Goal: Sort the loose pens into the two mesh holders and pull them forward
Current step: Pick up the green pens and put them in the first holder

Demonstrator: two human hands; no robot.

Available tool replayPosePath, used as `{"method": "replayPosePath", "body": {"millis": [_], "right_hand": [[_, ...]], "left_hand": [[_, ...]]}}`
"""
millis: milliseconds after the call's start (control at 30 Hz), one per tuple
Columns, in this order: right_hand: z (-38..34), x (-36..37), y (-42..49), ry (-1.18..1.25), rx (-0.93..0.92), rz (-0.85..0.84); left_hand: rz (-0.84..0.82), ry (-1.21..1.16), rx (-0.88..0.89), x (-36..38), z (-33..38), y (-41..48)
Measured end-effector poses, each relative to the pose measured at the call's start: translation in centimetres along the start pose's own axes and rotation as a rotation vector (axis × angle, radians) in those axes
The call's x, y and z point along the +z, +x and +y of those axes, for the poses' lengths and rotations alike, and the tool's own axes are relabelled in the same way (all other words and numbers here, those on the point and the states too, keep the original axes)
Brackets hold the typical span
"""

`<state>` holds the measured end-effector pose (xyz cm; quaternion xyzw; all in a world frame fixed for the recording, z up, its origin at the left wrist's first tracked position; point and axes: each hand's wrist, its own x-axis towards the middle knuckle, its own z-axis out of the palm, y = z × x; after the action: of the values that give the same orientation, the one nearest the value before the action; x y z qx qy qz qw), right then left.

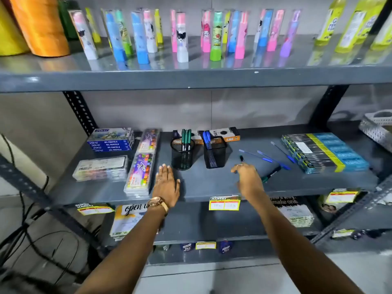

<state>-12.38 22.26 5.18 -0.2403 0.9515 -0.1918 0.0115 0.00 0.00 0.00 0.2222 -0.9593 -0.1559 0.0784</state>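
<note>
Three blue pens flat, tips toward back-left.

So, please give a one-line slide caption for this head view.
Right hand reaches for loose pens beside two mesh holders; left hand rests flat.

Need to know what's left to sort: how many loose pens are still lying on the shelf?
5: three blue-capped clear pens lie right of the square black mesh holder; a dark pen and a green-tipped black pen lie by the right hand, which may hide more.
</note>
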Motion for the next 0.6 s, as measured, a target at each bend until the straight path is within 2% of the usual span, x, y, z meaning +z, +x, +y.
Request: {"method": "replayPosePath", "body": {"millis": [67,167,300,400,600], "right_hand": [[0.6,-0.4,1.1,-0.033,0.018,-0.186],[1.7,-1.1,2.9,-0.119,-0.062,-0.314],[3.5,-1.8,4.4,-0.295,-0.241,-0.442],[4.4,-1.9,6.0,-0.314,-0.386,-0.525],[3.4,-2.3,7.1,-0.416,-0.406,-0.583]], "left_hand": [[-0.037,0.025,-0.04,0.1,-0.5,0.5],[-0.079,0.027,-0.059,0.9,-1.4,1.3],[-0.046,0.019,-0.039,1.7,-2.0,1.6],[-0.034,0.057,-0.056,2.3,-2.1,1.6],[-0.053,0.102,-0.095,2.4,-1.9,2.1]]}}
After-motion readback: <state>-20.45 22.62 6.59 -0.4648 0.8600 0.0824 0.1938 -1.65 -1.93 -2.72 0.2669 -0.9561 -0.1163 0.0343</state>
